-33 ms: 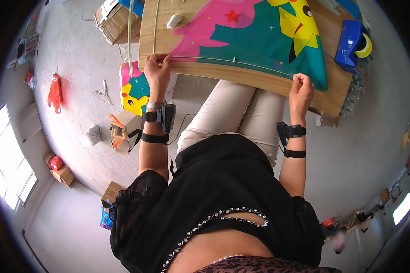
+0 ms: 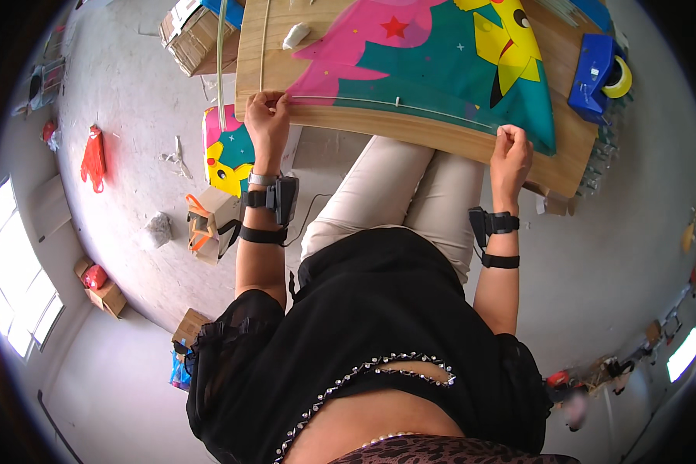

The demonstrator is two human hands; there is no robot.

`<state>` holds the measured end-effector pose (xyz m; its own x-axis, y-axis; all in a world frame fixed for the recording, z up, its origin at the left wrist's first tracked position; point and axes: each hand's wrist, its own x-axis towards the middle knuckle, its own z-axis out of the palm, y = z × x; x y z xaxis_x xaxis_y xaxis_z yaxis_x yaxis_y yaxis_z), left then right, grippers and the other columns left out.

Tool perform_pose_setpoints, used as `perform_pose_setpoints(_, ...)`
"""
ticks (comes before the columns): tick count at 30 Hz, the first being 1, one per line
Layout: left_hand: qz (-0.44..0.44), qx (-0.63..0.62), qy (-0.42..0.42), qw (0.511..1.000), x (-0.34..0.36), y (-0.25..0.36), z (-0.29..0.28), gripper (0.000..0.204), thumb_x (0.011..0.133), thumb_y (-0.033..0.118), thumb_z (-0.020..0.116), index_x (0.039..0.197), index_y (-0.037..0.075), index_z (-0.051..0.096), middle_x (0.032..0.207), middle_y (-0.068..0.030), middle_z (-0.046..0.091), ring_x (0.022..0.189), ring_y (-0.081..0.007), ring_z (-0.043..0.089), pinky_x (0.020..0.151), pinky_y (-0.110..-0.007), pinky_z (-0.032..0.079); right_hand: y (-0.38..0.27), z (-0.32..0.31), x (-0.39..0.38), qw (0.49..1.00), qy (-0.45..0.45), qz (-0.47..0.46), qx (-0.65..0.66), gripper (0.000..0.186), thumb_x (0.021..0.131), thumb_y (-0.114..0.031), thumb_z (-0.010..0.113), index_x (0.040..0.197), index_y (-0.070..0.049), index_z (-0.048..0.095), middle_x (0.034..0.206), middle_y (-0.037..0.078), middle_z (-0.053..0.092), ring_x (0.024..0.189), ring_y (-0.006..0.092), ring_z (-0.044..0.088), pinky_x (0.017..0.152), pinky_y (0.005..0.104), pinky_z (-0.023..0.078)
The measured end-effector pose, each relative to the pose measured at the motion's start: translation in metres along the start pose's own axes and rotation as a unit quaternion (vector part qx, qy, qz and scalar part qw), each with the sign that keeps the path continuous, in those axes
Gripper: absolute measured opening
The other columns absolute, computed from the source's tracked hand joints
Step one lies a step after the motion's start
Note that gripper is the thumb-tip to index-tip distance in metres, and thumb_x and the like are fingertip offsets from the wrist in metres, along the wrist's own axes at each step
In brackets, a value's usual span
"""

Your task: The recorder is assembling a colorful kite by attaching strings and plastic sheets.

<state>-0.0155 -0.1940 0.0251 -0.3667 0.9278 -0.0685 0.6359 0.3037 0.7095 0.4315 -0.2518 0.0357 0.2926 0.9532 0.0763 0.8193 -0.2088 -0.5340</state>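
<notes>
A thin, shiny printed sheet (image 2: 417, 66) in pink, teal and yellow with a cartoon figure lies on the wooden table (image 2: 317, 116). Along its near edge runs a thin white rod (image 2: 348, 99) with a small pale fitting near its middle. My left hand (image 2: 267, 124) pinches the rod's left end at the sheet's corner, fingers closed. At the other end, my right hand (image 2: 511, 155) is closed in a pinch by the table's front edge. Whether each hand grips sheet as well as rod is hidden by the fingers.
On the table's right stands a blue tape dispenser (image 2: 591, 77) with yellow tape; a crumpled white piece (image 2: 295, 35) lies at the left. Long pale rods (image 2: 223, 69) stand beside the left edge. A red bag (image 2: 93, 158) and a paper bag (image 2: 207, 224) are on the floor.
</notes>
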Motion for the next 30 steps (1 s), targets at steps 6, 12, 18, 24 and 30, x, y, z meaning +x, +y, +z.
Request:
perform_pose_setpoints(6, 0.030, 0.038, 0.013, 0.999, -0.005, 0.013, 0.001, 0.012, 0.093, 0.014, 0.081, 0.096, 0.003, 0.078, 0.098, -0.0117, 0.069, 0.083, -0.0245, 0.068, 0.077, -0.037, 0.056, -0.002, 0.001, 0.000, 0.999, 0.017, -0.027, -0.017, 0.009, 0.102, -0.011, 0.071, 0.105, -0.006, 0.064, 0.099, 0.011, 0.072, 0.094, 0.0345, 0.063, 0.089, 0.0472, 0.049)
perform_pose_setpoints(12, 0.043, 0.049, 0.023, 0.998, -0.007, 0.014, 0.004, 0.012, 0.093, 0.013, 0.081, 0.095, 0.002, 0.077, 0.099, -0.0123, 0.069, 0.085, -0.0259, 0.068, 0.079, -0.038, 0.055, -0.006, 0.000, 0.001, 1.000, 0.016, -0.023, -0.003, 0.008, 0.102, -0.010, 0.070, 0.104, -0.006, 0.064, 0.098, 0.011, 0.071, 0.094, 0.0343, 0.063, 0.088, 0.0467, 0.049)
perform_pose_setpoints(18, 0.036, 0.057, 0.018, 0.998, -0.005, 0.008, 0.003, 0.013, 0.093, 0.014, 0.082, 0.097, 0.002, 0.077, 0.099, -0.0124, 0.069, 0.085, -0.0264, 0.068, 0.080, -0.038, 0.055, -0.005, 0.002, 0.001, 0.999, 0.012, -0.030, -0.013, 0.008, 0.101, -0.010, 0.071, 0.104, -0.006, 0.064, 0.096, 0.010, 0.070, 0.093, 0.0337, 0.063, 0.088, 0.0471, 0.049)
perform_pose_setpoints(24, 0.038, 0.052, 0.020, 0.998, -0.006, 0.011, 0.005, 0.013, 0.094, 0.014, 0.081, 0.097, 0.002, 0.078, 0.098, -0.0122, 0.068, 0.084, -0.0258, 0.067, 0.079, -0.038, 0.055, -0.003, 0.002, 0.002, 0.999, 0.015, -0.031, -0.019, 0.008, 0.101, -0.010, 0.071, 0.104, -0.007, 0.064, 0.094, 0.009, 0.069, 0.093, 0.0332, 0.063, 0.089, 0.0474, 0.049)
perform_pose_setpoints(30, 0.046, 0.065, 0.023, 0.997, -0.005, 0.003, 0.005, 0.016, 0.094, 0.017, 0.083, 0.099, 0.002, 0.079, 0.099, -0.0106, 0.071, 0.082, -0.0196, 0.068, 0.075, -0.033, 0.055, -0.004, 0.003, 0.002, 0.999, 0.026, -0.045, -0.017, 0.008, 0.101, -0.010, 0.071, 0.104, -0.008, 0.064, 0.093, 0.008, 0.068, 0.093, 0.0326, 0.063, 0.088, 0.0475, 0.048)
